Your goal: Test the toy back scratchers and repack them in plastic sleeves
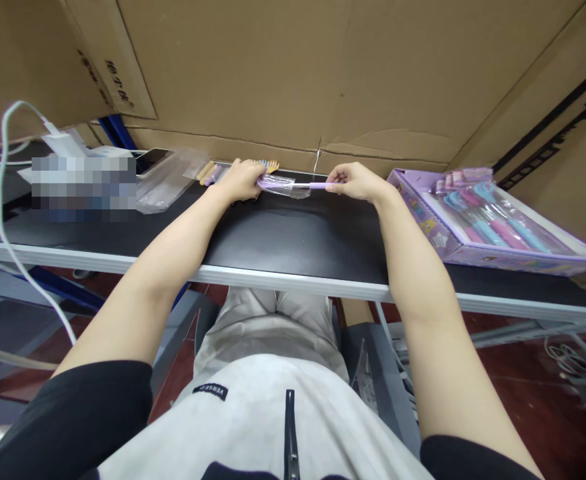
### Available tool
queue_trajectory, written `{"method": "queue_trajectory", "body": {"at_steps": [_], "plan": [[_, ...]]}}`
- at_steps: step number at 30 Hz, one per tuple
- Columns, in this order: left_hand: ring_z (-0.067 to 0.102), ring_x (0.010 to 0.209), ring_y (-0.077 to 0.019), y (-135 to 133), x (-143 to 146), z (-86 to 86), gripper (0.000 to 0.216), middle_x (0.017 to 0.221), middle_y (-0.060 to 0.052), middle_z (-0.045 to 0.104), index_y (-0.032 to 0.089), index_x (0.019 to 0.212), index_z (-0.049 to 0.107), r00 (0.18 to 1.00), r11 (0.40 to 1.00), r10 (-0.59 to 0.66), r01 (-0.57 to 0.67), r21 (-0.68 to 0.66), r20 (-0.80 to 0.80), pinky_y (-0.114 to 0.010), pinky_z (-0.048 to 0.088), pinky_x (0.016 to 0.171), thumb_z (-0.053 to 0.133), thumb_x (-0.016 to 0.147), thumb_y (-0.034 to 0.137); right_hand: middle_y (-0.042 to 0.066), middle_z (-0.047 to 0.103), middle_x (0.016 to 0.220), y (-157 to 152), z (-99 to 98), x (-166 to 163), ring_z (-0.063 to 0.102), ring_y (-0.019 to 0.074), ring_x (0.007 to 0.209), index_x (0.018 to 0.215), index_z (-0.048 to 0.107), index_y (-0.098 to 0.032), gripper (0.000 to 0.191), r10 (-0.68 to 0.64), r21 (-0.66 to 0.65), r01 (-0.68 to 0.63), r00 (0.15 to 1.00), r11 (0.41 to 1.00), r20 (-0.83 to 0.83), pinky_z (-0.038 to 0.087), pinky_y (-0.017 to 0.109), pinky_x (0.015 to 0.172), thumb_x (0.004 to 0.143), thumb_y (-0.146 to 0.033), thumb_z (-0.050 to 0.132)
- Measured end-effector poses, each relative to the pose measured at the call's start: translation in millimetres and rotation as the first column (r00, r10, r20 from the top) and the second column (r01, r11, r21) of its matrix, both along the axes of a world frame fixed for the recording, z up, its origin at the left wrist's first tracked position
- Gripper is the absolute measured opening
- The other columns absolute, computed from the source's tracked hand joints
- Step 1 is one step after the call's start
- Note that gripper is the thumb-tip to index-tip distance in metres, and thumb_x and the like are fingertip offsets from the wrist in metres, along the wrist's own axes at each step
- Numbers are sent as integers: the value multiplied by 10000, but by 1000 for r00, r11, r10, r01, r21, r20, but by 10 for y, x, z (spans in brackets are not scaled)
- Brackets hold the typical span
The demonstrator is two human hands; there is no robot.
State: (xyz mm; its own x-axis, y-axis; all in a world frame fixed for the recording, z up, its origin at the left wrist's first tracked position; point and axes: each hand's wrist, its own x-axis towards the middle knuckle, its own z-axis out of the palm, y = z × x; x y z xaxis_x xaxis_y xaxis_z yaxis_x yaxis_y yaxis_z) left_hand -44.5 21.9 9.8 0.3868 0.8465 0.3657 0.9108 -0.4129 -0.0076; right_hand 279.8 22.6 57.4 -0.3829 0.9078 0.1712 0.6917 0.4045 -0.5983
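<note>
Head: right fingers (337, 189) on purple handle (319, 186)

Black short fabric sleeves (73, 420) are worn | off-white top (223, 433) is marked by white-lettered black rectangular label (211, 391) and narrow black strip (289, 420) | pale grey trousers (253, 313) are worn

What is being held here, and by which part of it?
A slim rod with a purple handle: the right hand pinches the handle's outer end; the left hand closes over the opposite end, by clear wrap, its exact hold hidden.
</note>
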Motion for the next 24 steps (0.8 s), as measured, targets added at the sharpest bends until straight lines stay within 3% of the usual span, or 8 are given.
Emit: {"method": "queue_trajectory", "body": {"at_steps": [13,19,24], "plan": [[751,1189,-355,-73,169,34,298,1155,-165,805,162,1131,780,994,998,-45,40,-45,-103,-409,569,1013,611,886,153,72,786,893,-19,-116,-203,730,259,929,887,770,-214,210,118,96,-121,993,988,30,636,425,929,786,-308,928],[742,1230,-338,-134,237,48,275,1149,-132,806,186,1141,766,995,998,-53,51,-32,-80,-387,566,1016,609,917,161,70,799,902,-20,-163,-283,730,253,938,922,788,-209,213,168,159,-167,986,973,6,636,395,935,801,-345,900],[734,1240,-354,-107,223,25,276,1175,-142,805,199,1134,760,997,999,-36,34,-34,-64,-401,561,1017,599,913,164,64,798,915,-129,-159,-426,728,242,938,897,778,-204,162,165,150,-160,986,976,-25,614,370,941,788,-263,882]]}}
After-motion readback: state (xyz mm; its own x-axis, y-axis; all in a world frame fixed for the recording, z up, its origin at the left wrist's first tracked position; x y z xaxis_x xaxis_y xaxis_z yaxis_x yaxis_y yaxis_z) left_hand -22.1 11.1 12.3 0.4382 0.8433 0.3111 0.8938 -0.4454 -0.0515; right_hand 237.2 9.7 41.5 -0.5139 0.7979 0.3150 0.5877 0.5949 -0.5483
